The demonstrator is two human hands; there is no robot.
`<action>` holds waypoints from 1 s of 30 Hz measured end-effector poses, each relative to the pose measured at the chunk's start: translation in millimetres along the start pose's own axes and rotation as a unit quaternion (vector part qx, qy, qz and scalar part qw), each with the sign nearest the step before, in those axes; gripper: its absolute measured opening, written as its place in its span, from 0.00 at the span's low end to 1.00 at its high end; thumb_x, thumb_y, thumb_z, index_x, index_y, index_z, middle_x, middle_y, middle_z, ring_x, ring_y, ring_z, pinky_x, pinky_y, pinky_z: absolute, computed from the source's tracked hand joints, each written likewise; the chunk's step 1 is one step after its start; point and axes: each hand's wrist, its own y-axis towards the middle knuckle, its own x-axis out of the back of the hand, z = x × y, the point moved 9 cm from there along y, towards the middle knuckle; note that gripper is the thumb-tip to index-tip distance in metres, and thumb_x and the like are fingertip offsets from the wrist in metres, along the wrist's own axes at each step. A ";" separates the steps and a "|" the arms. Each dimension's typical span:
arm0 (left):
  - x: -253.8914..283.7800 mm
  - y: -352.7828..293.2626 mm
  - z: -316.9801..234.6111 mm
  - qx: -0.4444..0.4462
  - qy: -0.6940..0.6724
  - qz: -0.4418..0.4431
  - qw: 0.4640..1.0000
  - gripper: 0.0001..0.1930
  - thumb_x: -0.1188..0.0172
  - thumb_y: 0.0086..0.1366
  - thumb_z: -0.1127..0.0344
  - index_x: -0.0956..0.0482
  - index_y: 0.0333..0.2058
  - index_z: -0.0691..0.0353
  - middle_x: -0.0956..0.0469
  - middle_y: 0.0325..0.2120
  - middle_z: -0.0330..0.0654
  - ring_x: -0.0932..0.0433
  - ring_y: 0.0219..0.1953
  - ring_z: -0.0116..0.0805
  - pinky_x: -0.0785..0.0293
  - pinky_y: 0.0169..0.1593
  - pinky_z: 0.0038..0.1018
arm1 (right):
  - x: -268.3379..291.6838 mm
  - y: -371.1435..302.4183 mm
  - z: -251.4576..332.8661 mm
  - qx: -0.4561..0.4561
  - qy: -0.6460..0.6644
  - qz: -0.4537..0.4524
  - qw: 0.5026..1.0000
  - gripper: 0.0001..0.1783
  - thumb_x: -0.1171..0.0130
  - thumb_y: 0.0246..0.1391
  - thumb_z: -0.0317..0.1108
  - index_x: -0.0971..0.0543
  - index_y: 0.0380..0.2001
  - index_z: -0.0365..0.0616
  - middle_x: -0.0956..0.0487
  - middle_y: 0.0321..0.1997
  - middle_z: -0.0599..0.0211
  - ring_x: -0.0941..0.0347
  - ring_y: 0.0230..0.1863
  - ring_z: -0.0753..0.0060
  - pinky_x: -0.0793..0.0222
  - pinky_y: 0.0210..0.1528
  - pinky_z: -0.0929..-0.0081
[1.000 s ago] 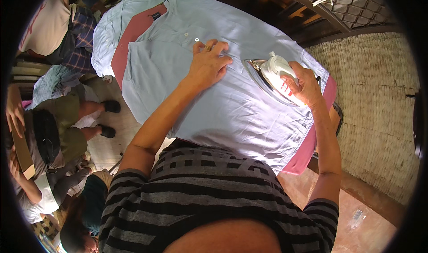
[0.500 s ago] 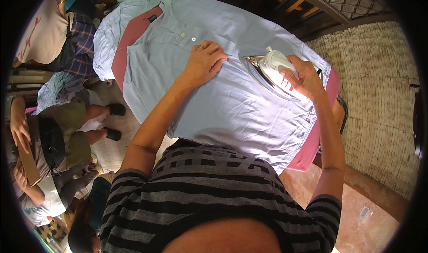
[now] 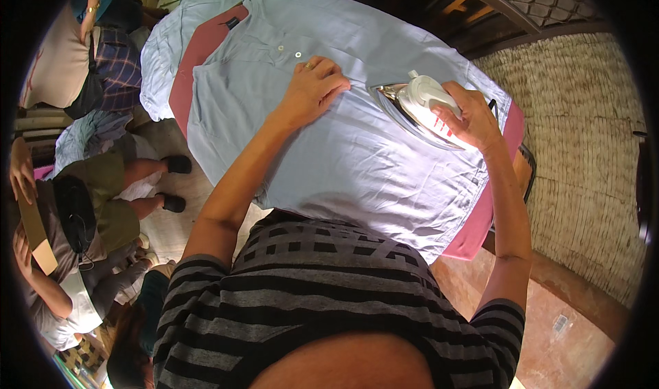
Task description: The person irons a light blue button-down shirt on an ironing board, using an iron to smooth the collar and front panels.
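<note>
A light blue shirt (image 3: 302, 156) with small white buttons lies spread over a dark pink ironing board (image 3: 469, 232). My right hand (image 3: 473, 118) is closed round the handle of a white iron (image 3: 424, 99). The iron's shiny metal soleplate rests on the shirt, its tip pointing up and left. Left of the iron, my left hand (image 3: 314, 90) lies on the shirt near the buttons. Its fingers are curled and closed on the cloth, where small folds run toward the iron. Creases show in the lower part of the shirt, below the iron.
More light blue cloth (image 3: 161, 66) hangs at the board's left end. Several people are on the left; one holds a flat brown cardboard piece (image 3: 36, 234). A woven mat wall (image 3: 576, 162) stands right of the board, and a metal grille (image 3: 549, 5) is at the far right.
Both my hands and the iron stay nearly in place. On the left, the person's cardboard piece has tilted and shifted slightly, and another person's arm has moved lower.
</note>
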 end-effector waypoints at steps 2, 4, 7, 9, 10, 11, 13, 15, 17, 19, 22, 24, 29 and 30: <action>1.7 -1.8 0.0 -0.014 0.006 -0.009 1.000 0.06 0.34 0.59 0.66 0.19 0.35 0.46 0.25 0.36 0.32 0.27 0.46 0.38 0.37 0.45 0.40 | -3.6 2.4 2.1 0.006 0.004 -0.002 1.000 0.18 0.36 0.58 0.45 0.23 0.39 0.41 0.20 0.27 0.56 0.23 0.25 0.56 0.29 0.28 0.66; 4.2 -3.1 -0.9 -0.025 0.002 -0.004 1.000 0.06 0.34 0.58 0.68 0.19 0.35 0.49 0.24 0.36 0.33 0.26 0.45 0.38 0.35 0.44 0.39 | -7.5 7.2 7.8 0.027 0.027 -0.005 0.999 0.17 0.37 0.59 0.44 0.23 0.40 0.40 0.21 0.25 0.57 0.26 0.22 0.60 0.32 0.26 0.68; 10.9 -3.5 -3.0 -0.033 -0.047 0.009 0.998 0.06 0.34 0.58 0.71 0.18 0.35 0.56 0.23 0.37 0.37 0.24 0.43 0.40 0.30 0.45 0.37 | -9.3 13.4 17.2 0.045 0.023 -0.012 0.999 0.16 0.37 0.59 0.42 0.24 0.40 0.41 0.22 0.24 0.57 0.26 0.21 0.60 0.32 0.25 0.68; 21.3 -6.9 1.1 -0.018 -0.071 0.009 0.997 0.05 0.34 0.58 0.73 0.18 0.35 0.60 0.22 0.36 0.40 0.23 0.42 0.42 0.27 0.45 0.36 | -14.2 18.7 17.5 0.021 -0.006 0.008 1.000 0.15 0.37 0.59 0.41 0.24 0.39 0.41 0.22 0.24 0.56 0.26 0.21 0.58 0.32 0.25 0.67; 28.7 -10.6 6.3 -0.003 -0.071 0.001 0.997 0.05 0.34 0.58 0.73 0.18 0.35 0.61 0.22 0.36 0.41 0.23 0.41 0.42 0.27 0.44 0.36 | -15.7 21.4 18.5 0.012 -0.021 0.018 1.000 0.14 0.37 0.58 0.40 0.24 0.39 0.41 0.22 0.24 0.56 0.25 0.21 0.58 0.32 0.25 0.67; 37.9 -12.9 15.4 0.011 -0.068 -0.006 0.998 0.05 0.35 0.59 0.73 0.18 0.35 0.63 0.21 0.36 0.42 0.22 0.41 0.43 0.26 0.43 0.36 | -15.9 22.7 19.3 0.018 -0.054 0.013 0.998 0.14 0.36 0.57 0.40 0.25 0.39 0.42 0.22 0.24 0.55 0.24 0.22 0.55 0.31 0.25 0.66; 72.2 -19.1 40.9 0.058 0.032 -0.092 0.994 0.06 0.35 0.60 0.72 0.18 0.36 0.64 0.21 0.35 0.44 0.22 0.39 0.44 0.25 0.42 0.35 | -14.0 21.6 21.9 -0.001 -0.037 0.006 0.999 0.16 0.35 0.56 0.42 0.25 0.38 0.43 0.20 0.27 0.54 0.23 0.26 0.51 0.30 0.27 0.62; 99.4 -27.6 67.6 0.124 0.112 -0.140 0.976 0.08 0.34 0.60 0.68 0.19 0.38 0.63 0.21 0.35 0.45 0.22 0.40 0.45 0.27 0.43 0.37 | -13.5 20.7 21.1 -0.002 -0.020 0.003 1.000 0.16 0.34 0.55 0.43 0.24 0.37 0.43 0.19 0.29 0.54 0.22 0.27 0.49 0.29 0.28 0.62; 112.0 -35.0 93.6 0.214 0.164 -0.148 0.951 0.13 0.33 0.59 0.62 0.19 0.39 0.62 0.22 0.36 0.44 0.25 0.43 0.46 0.30 0.47 0.40 | -13.6 21.2 22.1 -0.005 0.004 0.009 1.000 0.16 0.34 0.55 0.42 0.24 0.37 0.43 0.20 0.28 0.54 0.22 0.27 0.51 0.28 0.27 0.64; 117.9 -33.9 95.9 0.219 0.268 -0.163 0.924 0.17 0.32 0.59 0.56 0.20 0.40 0.62 0.23 0.35 0.44 0.25 0.43 0.46 0.32 0.47 0.42 | -14.3 22.7 22.5 -0.002 0.017 0.012 1.000 0.15 0.34 0.55 0.40 0.23 0.39 0.43 0.20 0.28 0.55 0.21 0.27 0.54 0.28 0.28 0.67; 124.0 -34.9 102.1 0.271 0.363 -0.149 0.879 0.22 0.32 0.58 0.50 0.20 0.41 0.62 0.22 0.36 0.45 0.26 0.44 0.47 0.32 0.47 0.45 | -13.3 23.5 23.6 0.005 0.020 0.004 1.000 0.15 0.33 0.54 0.40 0.23 0.41 0.44 0.19 0.29 0.57 0.21 0.27 0.57 0.27 0.28 0.68; 128.1 -38.1 113.0 0.308 0.359 -0.121 0.873 0.24 0.32 0.58 0.46 0.20 0.40 0.62 0.22 0.37 0.45 0.25 0.45 0.48 0.32 0.47 0.45 | -14.0 22.5 20.3 -0.014 0.030 0.015 0.999 0.16 0.33 0.54 0.39 0.22 0.42 0.44 0.18 0.30 0.57 0.20 0.27 0.58 0.26 0.28 0.69; 133.4 -41.3 135.3 0.313 0.243 -0.111 0.911 0.19 0.33 0.61 0.50 0.22 0.33 0.63 0.21 0.27 0.46 0.22 0.35 0.47 0.30 0.41 0.41 | -14.1 24.7 20.2 -0.034 0.026 0.030 0.999 0.16 0.33 0.54 0.38 0.23 0.43 0.44 0.18 0.32 0.57 0.20 0.28 0.59 0.26 0.27 0.70; 135.2 -41.4 136.3 0.300 0.217 -0.130 0.920 0.19 0.33 0.61 0.51 0.22 0.32 0.63 0.21 0.26 0.47 0.22 0.33 0.47 0.29 0.39 0.40 | -14.4 24.6 20.2 -0.038 0.023 0.034 0.998 0.16 0.32 0.54 0.37 0.23 0.43 0.44 0.17 0.32 0.57 0.19 0.29 0.59 0.26 0.27 0.70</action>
